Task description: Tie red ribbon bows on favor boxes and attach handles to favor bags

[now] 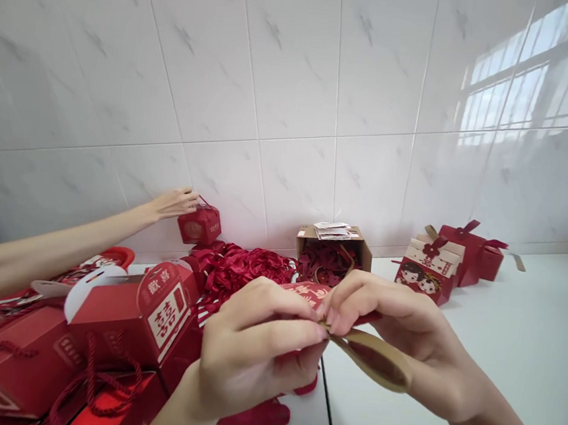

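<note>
In the middle of the head view, my left hand [260, 345] and my right hand [397, 339] meet, fingers pinched together on a gold ribbon [401, 382]. A loop of this ribbon hangs out below my right hand. Just behind my fingers shows a red piece with light printing [306, 292], mostly hidden by both hands, so its full shape is unclear. Dark red ribbon pieces [262, 416] lie on the white table [515, 372] beneath my left hand.
At left, another person's hand [178, 203] grips a small red box [200, 225] by its cord. Large red gift boxes [121, 314] with rope handles crowd the left. Behind lie a red ribbon heap [252, 273] and an open cardboard box [365, 249]. Small decorated boxes [427, 271] stand right, near the tiled wall.
</note>
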Demonstrator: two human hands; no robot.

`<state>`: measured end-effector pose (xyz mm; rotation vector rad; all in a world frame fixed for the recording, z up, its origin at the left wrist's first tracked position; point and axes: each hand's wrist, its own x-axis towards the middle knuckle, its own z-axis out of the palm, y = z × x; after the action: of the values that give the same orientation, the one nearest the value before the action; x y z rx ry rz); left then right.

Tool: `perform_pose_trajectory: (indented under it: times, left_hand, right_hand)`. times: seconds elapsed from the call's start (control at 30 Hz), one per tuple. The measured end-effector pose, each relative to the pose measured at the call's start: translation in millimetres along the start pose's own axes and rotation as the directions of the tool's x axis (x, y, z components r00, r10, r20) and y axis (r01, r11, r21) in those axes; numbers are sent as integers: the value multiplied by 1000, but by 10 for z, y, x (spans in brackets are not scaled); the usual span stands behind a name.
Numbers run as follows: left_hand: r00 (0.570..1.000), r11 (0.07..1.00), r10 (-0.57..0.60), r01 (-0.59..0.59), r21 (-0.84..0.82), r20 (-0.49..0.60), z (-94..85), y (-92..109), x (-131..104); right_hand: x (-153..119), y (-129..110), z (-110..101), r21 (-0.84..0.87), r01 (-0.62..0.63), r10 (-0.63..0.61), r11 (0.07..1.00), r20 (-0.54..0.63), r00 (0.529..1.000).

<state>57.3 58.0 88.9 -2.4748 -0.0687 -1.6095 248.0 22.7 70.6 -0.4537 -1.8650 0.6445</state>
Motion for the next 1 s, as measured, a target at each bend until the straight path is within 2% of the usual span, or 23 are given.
perform_pose_trajectory:
  times: [0.17,0.4,0.8,0.9,1.0]
  left_hand:
    - [1000,999,-25,24,-41,-15,48,-12,-24]
    - [997,996,-72,72,-50,-11,66,-6,-46]
    - [993,996,-86,89,28,-80,47,-19,-42]
    - [982,986,-167,167,-2,-86,90,0,-61]
    - [926,928,-368,360,-99,-81,129,33,-74]
  right_hand:
    - [-4,7,-28,-17,-8,9,1000,29,1000]
    - [42,18,-20,-206,44,-38,978,33,999]
    - [53,135,84,-149,39,-53,988,-91,994]
    - [58,169,77,-210,106,-128,972,-93,987]
    - [68,191,58,-258,130,-159,957,-98,982]
